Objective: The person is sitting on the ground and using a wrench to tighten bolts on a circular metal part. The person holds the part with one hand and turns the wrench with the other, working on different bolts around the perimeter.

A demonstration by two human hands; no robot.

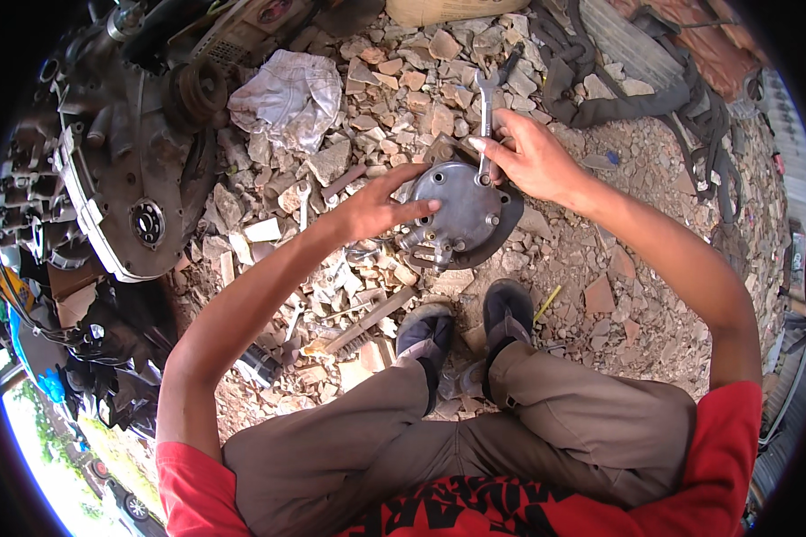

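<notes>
- Far left: engine block, dark and greasy, well apart from the work.
- Left of centre: crumpled pale cloth far; loose spanner on the stone rubble, within easy reach if another size is wanted.
- Left hand: grasping the left edge of the cover, thumb on its face, index finger along the far edge; other fingers partly hidden. Good bracing side. Advise firm pressure here so the piece does not twist with the wrench.
- Centre: round metal cover on a darker flange, just beyond the shoes. What bears its weight, cannot tell. Level, solid footing would help; loose stones may let it rock.
- Near edge of cover: small fitting sticks out; better not used as a handle.
- Right of centre: combination wrench, ring end at the cover's far right edge, open end pointing far. Seating hidden; ring should sit flat and fully down before force goes on.
- Right hand: closed round the wrench shank, thumb along it. Grip farther out would give more leverage; a smooth pull in the cover's plane lessens slipping.
</notes>
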